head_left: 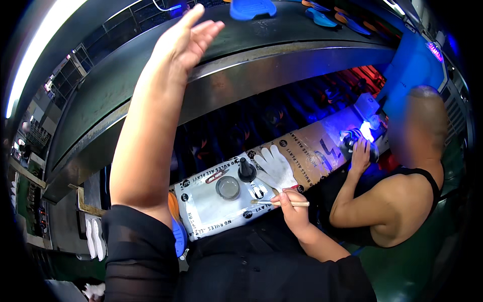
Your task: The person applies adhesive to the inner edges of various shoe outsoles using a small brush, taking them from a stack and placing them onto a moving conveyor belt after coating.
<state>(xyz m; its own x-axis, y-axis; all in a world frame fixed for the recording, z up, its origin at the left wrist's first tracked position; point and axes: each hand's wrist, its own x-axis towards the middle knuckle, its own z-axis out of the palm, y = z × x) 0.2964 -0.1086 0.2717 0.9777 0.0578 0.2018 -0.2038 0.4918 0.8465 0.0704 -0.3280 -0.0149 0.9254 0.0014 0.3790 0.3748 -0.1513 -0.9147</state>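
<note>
My left hand is raised over the conveyor belt, fingers spread and nothing in them. To its right, a blue shoe sole lies on the belt, apart from my fingers. My right hand grips a thin brush with a pale wooden handle, bristles pointing left above the work surface. Just beyond the bristles stands a round dish of greyish liquid. Near it are a black cone-topped bottle, red thread snips and a white glove.
At right a co-worker handles a shoe under a bright blue-white light. More blue and orange soles lie on the belt's far right. A blue and orange sole leans by the surface's left edge. The belt's metal edge overhangs a dark shelf.
</note>
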